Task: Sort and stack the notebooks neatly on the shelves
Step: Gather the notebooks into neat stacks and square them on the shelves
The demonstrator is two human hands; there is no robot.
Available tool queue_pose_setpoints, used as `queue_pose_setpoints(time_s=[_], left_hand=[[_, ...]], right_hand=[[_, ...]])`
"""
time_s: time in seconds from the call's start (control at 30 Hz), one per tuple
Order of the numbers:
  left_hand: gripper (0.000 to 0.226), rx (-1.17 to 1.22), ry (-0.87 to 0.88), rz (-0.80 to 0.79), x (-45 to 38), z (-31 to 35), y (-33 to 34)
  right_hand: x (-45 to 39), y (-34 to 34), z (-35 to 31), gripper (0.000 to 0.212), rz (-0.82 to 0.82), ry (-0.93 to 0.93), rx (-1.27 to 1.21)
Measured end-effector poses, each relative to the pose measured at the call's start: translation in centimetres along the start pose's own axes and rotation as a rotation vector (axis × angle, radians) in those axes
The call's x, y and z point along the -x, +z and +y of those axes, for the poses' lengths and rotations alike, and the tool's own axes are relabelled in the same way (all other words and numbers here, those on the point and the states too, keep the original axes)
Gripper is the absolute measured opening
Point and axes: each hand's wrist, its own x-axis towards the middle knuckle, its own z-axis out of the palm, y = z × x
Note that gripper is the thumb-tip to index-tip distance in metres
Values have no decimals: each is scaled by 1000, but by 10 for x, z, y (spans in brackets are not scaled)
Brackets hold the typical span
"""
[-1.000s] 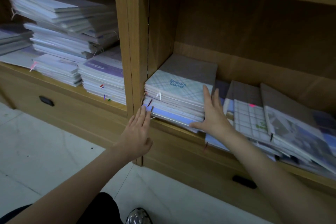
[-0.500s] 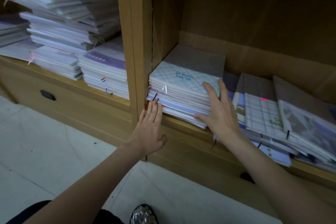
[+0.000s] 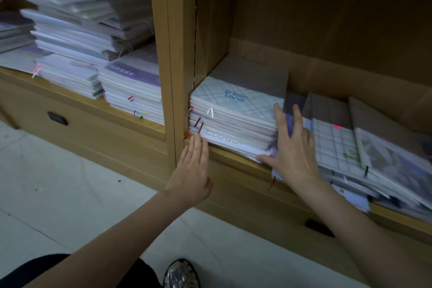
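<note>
A stack of notebooks (image 3: pixel 236 114) topped by a pale plaid "Dream Land" cover sits in the left corner of the right shelf bay, against the wooden divider (image 3: pixel 177 54). My left hand (image 3: pixel 192 170) is flat, its straight fingertips touching the stack's front left corner at the shelf edge. My right hand (image 3: pixel 289 147) lies flat against the stack's right side, fingers spread, thumb at the lower front corner. Right of it, slanted notebooks (image 3: pixel 364 147) lean overlapping, some jutting past the shelf edge.
The left bay holds several uneven piles of notebooks (image 3: pixel 77 37). Below the shelves run wooden drawer fronts with dark handles (image 3: pixel 57 118). A pale tiled floor (image 3: pixel 70 182) lies below, with my shoe (image 3: pixel 181 275) near the bottom edge.
My left hand has risen from below the shelf edge to touch the stack's front corner. My right hand stays pressed on the stack's right side. The view has moved closer.
</note>
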Motion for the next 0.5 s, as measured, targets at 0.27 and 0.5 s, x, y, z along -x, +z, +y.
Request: queue_pose_setpoints(time_s=[0.27, 0.5], left_hand=[[93, -8, 6, -15, -1, 21, 12], [98, -75, 4, -7, -7, 18, 21]], right_hand=[[5, 8, -17, 120, 82, -9, -21], [-7, 14, -24, 124, 168, 6, -60]])
